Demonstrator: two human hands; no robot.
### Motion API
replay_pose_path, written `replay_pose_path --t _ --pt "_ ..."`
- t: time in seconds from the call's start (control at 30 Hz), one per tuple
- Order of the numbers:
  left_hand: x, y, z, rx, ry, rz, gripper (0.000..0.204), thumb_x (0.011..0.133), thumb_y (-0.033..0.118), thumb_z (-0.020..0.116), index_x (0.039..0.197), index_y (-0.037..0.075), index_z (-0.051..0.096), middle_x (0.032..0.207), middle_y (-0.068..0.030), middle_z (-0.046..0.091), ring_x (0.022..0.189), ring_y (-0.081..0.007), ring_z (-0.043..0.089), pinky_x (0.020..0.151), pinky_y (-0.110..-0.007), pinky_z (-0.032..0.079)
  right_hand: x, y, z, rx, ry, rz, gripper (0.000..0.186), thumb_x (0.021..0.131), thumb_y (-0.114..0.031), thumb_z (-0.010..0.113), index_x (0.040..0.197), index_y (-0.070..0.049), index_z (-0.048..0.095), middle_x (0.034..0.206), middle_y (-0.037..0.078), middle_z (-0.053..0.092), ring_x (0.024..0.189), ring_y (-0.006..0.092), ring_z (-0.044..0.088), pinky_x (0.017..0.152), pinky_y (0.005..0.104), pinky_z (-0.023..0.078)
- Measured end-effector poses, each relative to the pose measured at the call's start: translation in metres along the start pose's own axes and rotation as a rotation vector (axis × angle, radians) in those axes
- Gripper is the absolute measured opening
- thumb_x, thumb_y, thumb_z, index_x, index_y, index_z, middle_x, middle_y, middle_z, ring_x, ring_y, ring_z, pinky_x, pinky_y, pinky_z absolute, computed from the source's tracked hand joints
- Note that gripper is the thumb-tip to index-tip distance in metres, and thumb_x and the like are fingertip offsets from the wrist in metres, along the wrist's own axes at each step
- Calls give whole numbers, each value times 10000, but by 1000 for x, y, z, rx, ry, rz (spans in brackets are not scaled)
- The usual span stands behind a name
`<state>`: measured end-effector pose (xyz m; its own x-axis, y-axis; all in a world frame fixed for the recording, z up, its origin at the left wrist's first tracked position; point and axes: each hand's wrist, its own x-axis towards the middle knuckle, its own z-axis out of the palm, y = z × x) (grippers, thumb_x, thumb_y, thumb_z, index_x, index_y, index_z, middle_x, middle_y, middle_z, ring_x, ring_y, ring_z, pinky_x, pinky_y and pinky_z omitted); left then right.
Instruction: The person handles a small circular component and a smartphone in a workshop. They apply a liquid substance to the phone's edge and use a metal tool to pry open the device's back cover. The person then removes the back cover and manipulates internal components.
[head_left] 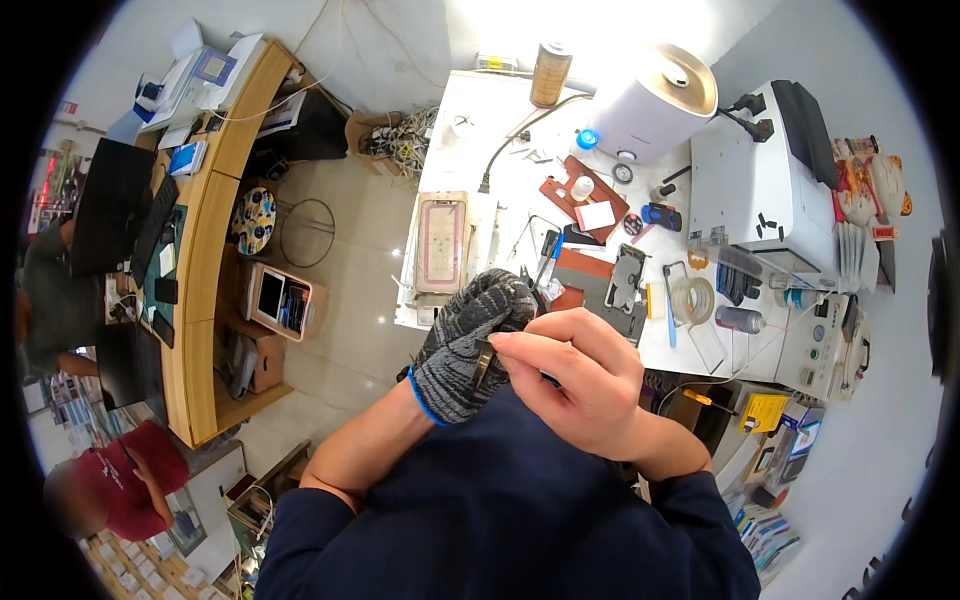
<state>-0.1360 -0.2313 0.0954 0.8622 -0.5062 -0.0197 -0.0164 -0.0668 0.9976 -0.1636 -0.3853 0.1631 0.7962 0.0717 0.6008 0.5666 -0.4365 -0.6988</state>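
Observation:
My left hand (468, 345), in a grey knit glove with a blue cuff edge, is curled closed in front of my chest. A small, thin, brass-coloured piece (484, 364) shows against its palm. My bare right hand (585, 378) meets it from the right, thumb and forefinger pinched together beside that piece. Whatever lies between the right fingertips is too small to make out. Just beyond the hands on the bench lie a blue-handled tool (549, 246) and an opened phone body (627, 278).
The white bench (462, 120) holds a clear rectangular case (440, 245), a tape roll (692, 302), a brown mat (586, 264), a spray can (551, 75) and a white cylindrical appliance (650, 105). A white machine (760, 180) stands right. Two people are near the wooden counter (200, 300) at left.

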Motion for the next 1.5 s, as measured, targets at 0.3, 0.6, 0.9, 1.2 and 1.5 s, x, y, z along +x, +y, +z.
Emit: replay_pose_path --t 0.3,0.6,0.9,1.2,1.5 --pt "-2 21 9 -603 183 -245 124 1044 167 546 1055 63 613 949 -16 637 847 -89 592 744 -246 520 -3 4 -8 -1 -68 -2 291 706 82 798 971 -23 741 828 66 648 668 177 616 543 278 488" --pt "1 30 5 -678 205 -299 101 1026 159 575 1041 64 603 938 -13 634 839 -91 588 720 -251 508 -3 4 -19 -22 -149 36 267 727 57 795 975 -25 743 864 68 653 697 195 622 580 300 499" --pt "1 30 2 -496 234 -205 162 1030 185 574 1029 32 627 908 -14 643 809 -83 577 709 -242 493 -6 6 -18 -14 -132 68 256 724 68 791 957 -23 738 856 76 656 712 204 624 600 304 500" --pt "3 26 1 -416 230 -197 189 1028 205 582 1036 22 627 904 -20 646 799 -81 573 713 -244 493 -7 12 -17 -16 -149 51 272 693 82 775 943 -19 736 861 74 653 730 216 627 643 319 504" --pt "2 25 1 -436 219 -245 177 1024 195 591 1026 22 630 887 -17 644 783 -78 573 691 -246 491 -7 13 -20 -15 -165 79 247 707 77 777 933 -19 744 842 76 660 721 211 632 635 313 513"
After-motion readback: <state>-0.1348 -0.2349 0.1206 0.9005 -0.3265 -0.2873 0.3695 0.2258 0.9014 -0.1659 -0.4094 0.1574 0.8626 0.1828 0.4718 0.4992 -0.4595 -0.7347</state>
